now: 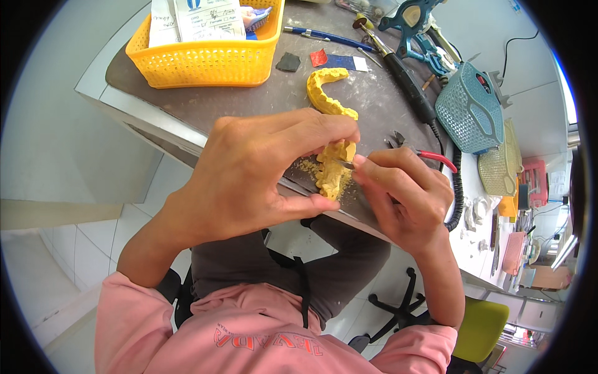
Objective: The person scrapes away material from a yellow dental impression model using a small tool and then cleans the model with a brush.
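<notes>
My left hand [261, 168] grips a yellow plaster dental cast [336, 174] at the desk's front edge, thumb below and fingers over its top. My right hand [405, 199] pinches a small metal blade [345, 163], mostly hidden by the fingers, against the cast's right side. Yellow crumbs [308, 166] lie around the cast. A second yellow arch-shaped cast [321, 93] rests just behind my left fingers. Red-handled pliers [430, 156] lie partly behind my right hand.
On the desk [174, 103] are a yellow basket [199, 62], coloured sheets [339, 62], a blue pen [314, 32], a black rotary handpiece [405, 81] with coiled cord, a teal device [411, 28] and a teal basket [467, 109]. An office chair [476, 324] stands at lower right.
</notes>
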### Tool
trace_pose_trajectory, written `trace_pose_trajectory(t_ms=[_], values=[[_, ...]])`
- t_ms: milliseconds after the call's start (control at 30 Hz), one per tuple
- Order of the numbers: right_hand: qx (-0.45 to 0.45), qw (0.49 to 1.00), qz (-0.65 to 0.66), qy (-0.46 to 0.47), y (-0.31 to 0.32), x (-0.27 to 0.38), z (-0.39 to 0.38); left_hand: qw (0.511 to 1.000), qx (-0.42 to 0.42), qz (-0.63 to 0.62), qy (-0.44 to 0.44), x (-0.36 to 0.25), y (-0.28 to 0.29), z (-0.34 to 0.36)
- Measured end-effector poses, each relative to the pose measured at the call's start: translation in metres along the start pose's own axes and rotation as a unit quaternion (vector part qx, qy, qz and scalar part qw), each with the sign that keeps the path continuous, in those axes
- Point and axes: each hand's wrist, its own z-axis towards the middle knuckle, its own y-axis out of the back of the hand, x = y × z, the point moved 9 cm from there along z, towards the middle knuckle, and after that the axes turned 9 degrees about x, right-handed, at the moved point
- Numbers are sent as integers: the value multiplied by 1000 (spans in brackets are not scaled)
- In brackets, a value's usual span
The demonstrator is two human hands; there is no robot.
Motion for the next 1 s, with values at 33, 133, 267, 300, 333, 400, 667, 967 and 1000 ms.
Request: trace_pose_trajectory(t_ms=[33, 133, 267, 300, 333, 400, 667, 967, 1000], values=[[5, 1000, 11, 1, 0, -1, 0, 1000, 1, -2, 2, 1, 0, 0], [14, 999, 36, -4, -3, -5, 1, 1000, 2, 13, -5, 1, -1, 0], [19, 998, 57, -11, -3, -8, 1, 1000, 3, 17, -7, -1, -1, 0], [26, 997, 66, -16, -3, -10, 1, 1000, 2, 16, -9, -1, -2, 1], [33, 996, 75, -22, -3, -11, 1, 1000, 2, 15, -9, -1, -2, 1], [35, 995, 86, -26, -4, -13, 1, 999, 3, 35, -26, -5, -2, 1], [33, 992, 114, -32, -6, -15, 1, 999, -2, 32, -27, -5, -1, -1], [12, 1000, -1, 5, -2, -1, -1, 1000, -7, 12, -11, -1, -2, 0], [16, 1000, 10, 5, -3, -2, 0, 1000, -8, 20, -16, -3, -2, 0]])
